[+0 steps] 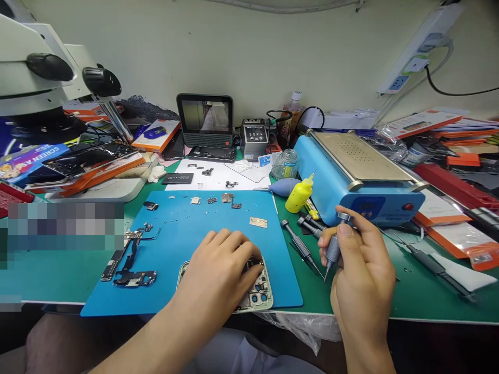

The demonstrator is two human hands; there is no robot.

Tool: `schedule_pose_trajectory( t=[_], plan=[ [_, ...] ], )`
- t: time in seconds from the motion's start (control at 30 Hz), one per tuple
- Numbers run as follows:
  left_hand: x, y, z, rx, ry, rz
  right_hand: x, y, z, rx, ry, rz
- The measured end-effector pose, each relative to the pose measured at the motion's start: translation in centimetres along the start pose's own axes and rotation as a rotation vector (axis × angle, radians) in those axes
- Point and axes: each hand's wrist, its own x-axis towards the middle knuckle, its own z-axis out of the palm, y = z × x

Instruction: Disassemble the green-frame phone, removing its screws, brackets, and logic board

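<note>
My left hand (218, 275) lies over an opened pale-green phone housing (262, 292) at the front edge of the blue mat (175, 234). Its thumb and forefinger curl onto the inside of the housing, and its other fingertips are hidden. My right hand (362, 270) is raised to the right of the mat, closed around a grey precision screwdriver (333, 248) with its tip pointing down. On the mat's left lie a phone circuit board with flex cables (134, 279) and a long dark part (113, 265). Tiny screws and metal brackets (226, 198) are scattered farther back.
More screwdrivers (300, 244) lie beside the mat, near a yellow bottle (299, 195) and a blue-grey air blower (284, 187). A blue hot-plate machine (319, 166) stands behind. A microscope (35, 78) overhangs the left; a grey pen-like tool (440, 272) lies at right.
</note>
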Motion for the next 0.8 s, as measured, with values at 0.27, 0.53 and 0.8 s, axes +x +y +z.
schedule_pose_trajectory(
  t=[0.27,0.53,0.8],
  plan=[
    [0.2,0.6,0.5,0.03,0.013,0.01,-0.1,0.1,-0.3,0.005,0.002,0.021],
    [0.5,0.8,0.3,0.054,0.023,-0.023,-0.3,0.1,-0.3,0.023,0.015,0.044],
    [5.4,-4.4,-2.5,0.137,-0.007,-0.18,-0.4,0.4,-0.5,0.04,-0.003,0.058]
  ],
)
